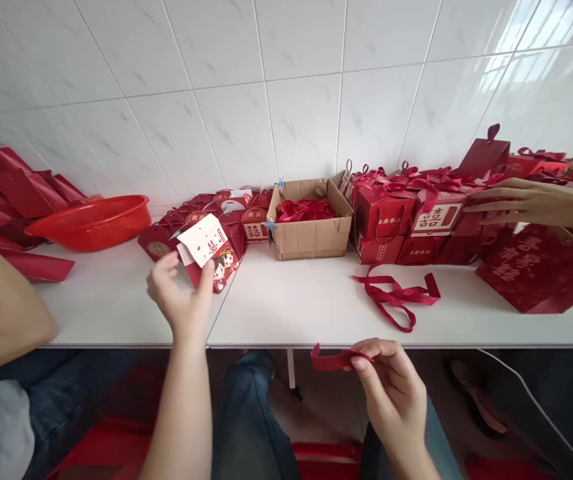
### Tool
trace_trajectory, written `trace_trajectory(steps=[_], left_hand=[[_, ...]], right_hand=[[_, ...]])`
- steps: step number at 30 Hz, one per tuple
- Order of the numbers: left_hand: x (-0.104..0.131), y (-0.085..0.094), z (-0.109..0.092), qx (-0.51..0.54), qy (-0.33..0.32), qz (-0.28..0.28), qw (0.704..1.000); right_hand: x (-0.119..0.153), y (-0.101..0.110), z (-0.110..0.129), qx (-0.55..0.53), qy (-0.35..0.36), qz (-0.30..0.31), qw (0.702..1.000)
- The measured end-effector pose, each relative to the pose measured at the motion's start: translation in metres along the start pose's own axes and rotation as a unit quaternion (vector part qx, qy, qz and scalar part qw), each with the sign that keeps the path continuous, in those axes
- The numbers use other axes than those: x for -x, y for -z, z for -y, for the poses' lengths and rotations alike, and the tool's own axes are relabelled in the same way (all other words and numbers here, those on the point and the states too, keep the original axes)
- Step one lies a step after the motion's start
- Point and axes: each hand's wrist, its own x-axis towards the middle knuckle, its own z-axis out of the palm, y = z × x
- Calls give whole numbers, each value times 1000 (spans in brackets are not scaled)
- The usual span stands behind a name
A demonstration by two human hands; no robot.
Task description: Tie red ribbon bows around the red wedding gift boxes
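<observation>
My left hand (181,287) is raised at a small red and white gift box (224,265) with cartoon figures on its side. Its fingers are spread, the thumb in front of the box and the other fingertips near its left edge; whether they touch is unclear. Pinched between thumb and fingers of my right hand (389,383) is a short piece of red ribbon (329,362), held low in front of the table edge. Loose red ribbon (391,297) lies on the white table beyond that hand.
An open cardboard box (311,240) holds red ribbons. Stacked red gift boxes (384,213) stand right of it, others behind my left hand. A red basin (96,223) is at left. Another person's hand (531,200) reaches in from the right; a person's arm (1,293) is at left.
</observation>
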Motion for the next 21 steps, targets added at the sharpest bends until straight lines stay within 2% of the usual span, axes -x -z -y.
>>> trace_trajectory(steps=[2,4,7,9,12,15,17,19,21], left_hand=[[-40,-13,16,-32,-7,23,999],[-66,-23,27,-27,8,100,995],[-73,-29,29,35,-18,144,989],[-58,-25,20,91,-60,154,982],[-20,-15,-4,151,-106,189,964],[24,-10,-30,182,-80,283,938],[46,-9,-42,207,-52,342,915],[61,-11,-47,226,-39,387,893],[69,-11,-49,233,-59,397,886]], right_hand=[[0,-2,1,-9,7,29,1000],[0,-5,2,-14,14,59,998],[1,-7,2,-14,21,81,996],[2,-6,2,-15,20,78,997],[5,-4,2,-25,16,71,997],[4,-2,3,-24,36,62,997],[-2,0,5,7,77,52,996],[-12,1,8,63,131,37,989],[-26,2,9,125,172,18,977]])
